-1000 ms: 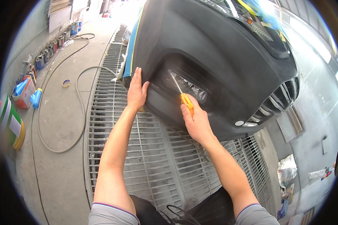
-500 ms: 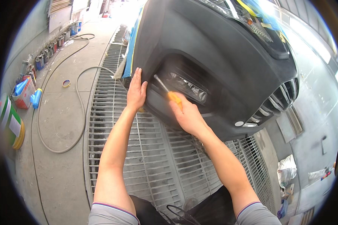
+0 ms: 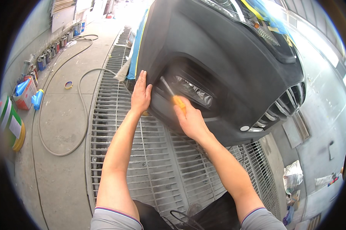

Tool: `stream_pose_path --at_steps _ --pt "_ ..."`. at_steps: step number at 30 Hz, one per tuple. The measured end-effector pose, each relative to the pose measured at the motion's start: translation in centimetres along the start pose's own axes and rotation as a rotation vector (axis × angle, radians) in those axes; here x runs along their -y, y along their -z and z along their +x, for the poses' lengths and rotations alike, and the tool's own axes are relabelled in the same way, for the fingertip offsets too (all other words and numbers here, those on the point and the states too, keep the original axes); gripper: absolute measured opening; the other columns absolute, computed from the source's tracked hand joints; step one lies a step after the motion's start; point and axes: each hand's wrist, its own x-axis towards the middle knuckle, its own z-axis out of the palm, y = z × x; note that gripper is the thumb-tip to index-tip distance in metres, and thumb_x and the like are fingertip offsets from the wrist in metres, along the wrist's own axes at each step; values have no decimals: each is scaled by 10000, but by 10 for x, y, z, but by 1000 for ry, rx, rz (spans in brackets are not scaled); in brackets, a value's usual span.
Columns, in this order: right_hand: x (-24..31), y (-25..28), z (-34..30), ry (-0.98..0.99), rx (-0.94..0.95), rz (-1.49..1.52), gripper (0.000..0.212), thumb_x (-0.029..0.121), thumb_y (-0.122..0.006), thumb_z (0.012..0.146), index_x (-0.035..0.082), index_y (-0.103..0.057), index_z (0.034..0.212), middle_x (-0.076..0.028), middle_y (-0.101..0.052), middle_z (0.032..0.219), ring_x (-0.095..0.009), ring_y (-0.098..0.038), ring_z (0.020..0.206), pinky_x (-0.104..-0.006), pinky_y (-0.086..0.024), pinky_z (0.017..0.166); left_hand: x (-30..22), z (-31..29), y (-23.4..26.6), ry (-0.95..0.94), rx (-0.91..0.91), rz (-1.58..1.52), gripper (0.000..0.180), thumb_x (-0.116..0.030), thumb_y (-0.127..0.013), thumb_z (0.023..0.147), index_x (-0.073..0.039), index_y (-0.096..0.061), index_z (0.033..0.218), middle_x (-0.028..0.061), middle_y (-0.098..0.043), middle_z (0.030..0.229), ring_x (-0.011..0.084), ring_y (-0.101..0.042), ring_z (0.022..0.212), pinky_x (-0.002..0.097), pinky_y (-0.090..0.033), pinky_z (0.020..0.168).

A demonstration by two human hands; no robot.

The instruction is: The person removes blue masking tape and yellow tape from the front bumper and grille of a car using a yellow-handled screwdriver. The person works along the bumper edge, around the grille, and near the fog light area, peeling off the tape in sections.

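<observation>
A matte black car bumper (image 3: 157, 50) fills the upper middle, with a lamp (image 3: 195, 91) set in a dark recess on its near corner. My right hand (image 3: 194, 119) is closed round the yellow handle of a screwdriver (image 3: 179, 102). The tool's metal shaft points up and left, its tip by the left edge of the recess; I cannot tell whether it touches. My left hand (image 3: 141, 94) lies against the bumper's left edge, fingers stretched out and pointing up, holding nothing. Blue masking film (image 3: 137, 50) with a yellow tape edge runs along the bumper's left side.
Metal floor grating (image 3: 123, 153) lies under the car and my arms. A grey hose (image 3: 83, 132) loops over the concrete at left, near a tape roll (image 3: 68, 85). A green and yellow bucket (image 3: 13, 124) and several cans (image 3: 46, 57) stand along the left wall.
The screwdriver's tip has shifted slightly right, and my right hand has moved a little down and right with it. My left hand stays against the bumper's edge.
</observation>
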Motion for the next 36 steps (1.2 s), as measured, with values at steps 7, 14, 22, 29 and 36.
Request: stream_pose_path --at_steps 7,14,22,29,36 --pt "-16 9 -8 -60 101 -77 527 345 -622 1125 103 -517 1581 -328 -758 1180 -558 -709 1134 -543 -570 984 -4 5 -4 118 -9 -112 584 -231 -545 1165 -71 -417 1712 186 -423 1764 349 -401 1635 426 -333 1333" --pt "-53 16 -50 -46 163 358 512 205 -509 1188 32 -411 1660 -92 -679 1078 -178 -678 976 -345 -578 950 -104 134 -19 -18 -279 -130 651 -430 -478 1172 -9 -461 1669 244 -400 1763 413 -352 1650 526 -286 1342" --pt "-60 50 -90 23 246 186 664 283 -617 1138 11 -360 1687 -128 -741 1179 -247 -721 1101 -407 -538 1075 -47 166 -19 311 -211 -306 775 -596 -360 1171 -53 -402 1723 179 -332 1815 339 -262 1699 445 -189 1385" --pt "-17 50 -86 178 414 -259 746 195 -682 1064 26 -331 1700 -176 -710 1263 -340 -693 1162 -432 -530 1076 23 68 -53 585 -240 -333 785 -546 -388 1181 53 -394 1688 262 -352 1779 387 -302 1672 458 -216 1381" --pt "9 44 -57 53 240 103 645 162 -509 1119 2 -317 1713 -87 -658 1036 -178 -645 934 -361 -555 920 7 26 -63 764 -220 -231 798 -564 -322 1192 47 -370 1703 249 -318 1799 409 -260 1685 460 -182 1390"
